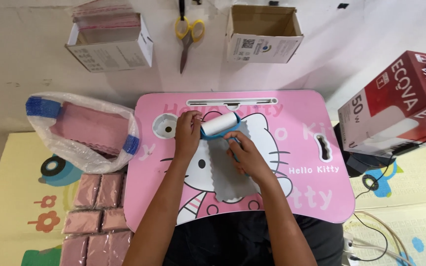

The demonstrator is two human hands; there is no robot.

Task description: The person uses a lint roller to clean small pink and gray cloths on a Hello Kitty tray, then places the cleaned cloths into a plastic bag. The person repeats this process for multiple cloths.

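One lint roller (221, 123) in right hand's (245, 156) grip; left hand (187, 135) presses one grey cloth (228, 172).

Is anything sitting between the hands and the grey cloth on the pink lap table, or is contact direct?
Nothing visible stands in the way. The left hand presses directly on the grey cloth at its upper left edge. The right hand lies over the cloth and grips the blue handle of the lint roller, whose white roll sits at the cloth's top edge.
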